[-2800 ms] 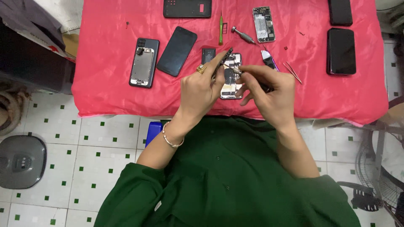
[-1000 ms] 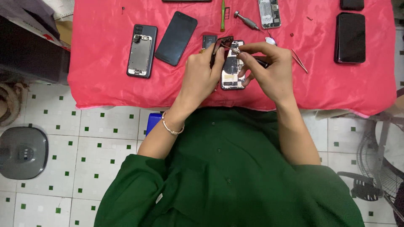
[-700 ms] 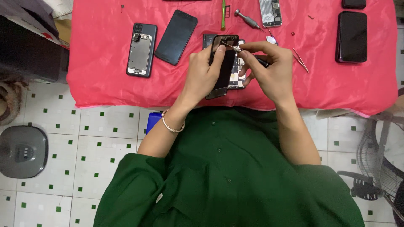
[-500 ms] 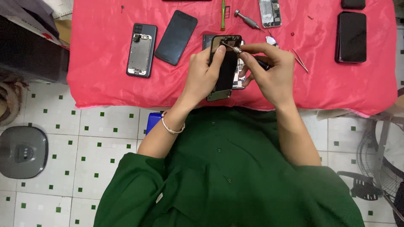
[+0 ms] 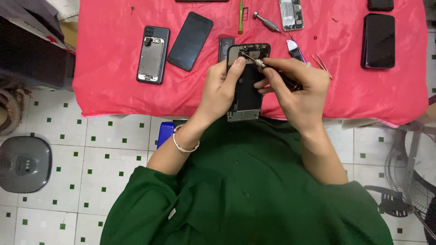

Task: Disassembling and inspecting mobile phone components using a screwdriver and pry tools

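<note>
Left hand [image 5: 221, 93] fingers clasp the opened phone [image 5: 246, 86] upright; right hand [image 5: 295, 88] fingers pinch a screwdriver [image 5: 254, 61], tip at the phone's top, just beyond the left fingertips.

The phone panel [image 5: 247, 84] is now lifted off the tabletop [image 5: 113, 95] and stands tilted up in the grip of the left hand [image 5: 220, 90], its dark inner face turned to the camera; earlier it lay flat under both hands. The left thumb now presses its upper left edge. The screwdriver [image 5: 254, 61] in the right hand [image 5: 295, 88] now points its tip at the panel's top edge, just above the left thumb.
</note>
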